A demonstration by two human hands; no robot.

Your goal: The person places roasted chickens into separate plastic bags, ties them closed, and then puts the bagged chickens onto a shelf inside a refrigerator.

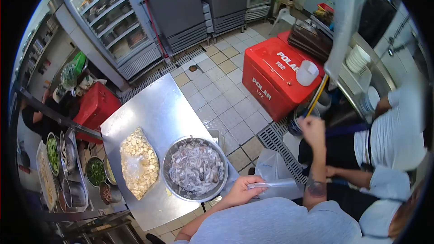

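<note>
My left hand [244,190] is closed on the gathered edge of a clear plastic bag [282,187], just right of the steel table's corner. My right hand [312,130], on a raised tattooed forearm, is closed with bent fingers; whether it holds anything is hidden. It is nearest to a yellow stick [318,95] behind it. Near my left hand, a perforated metal colander [168,185] full of raw, greyish squid pieces [196,168] stands on the table [149,95]. Left of it lies a clear bag of pale yellow chunks [139,165].
A red cooler box [271,72] stands on the tiled floor beyond the table, with a white plastic container [307,73] on top. Bowls of chopped greens [96,171] sit at left. Two people in white tops [384,140] are close at right; another person is at far left.
</note>
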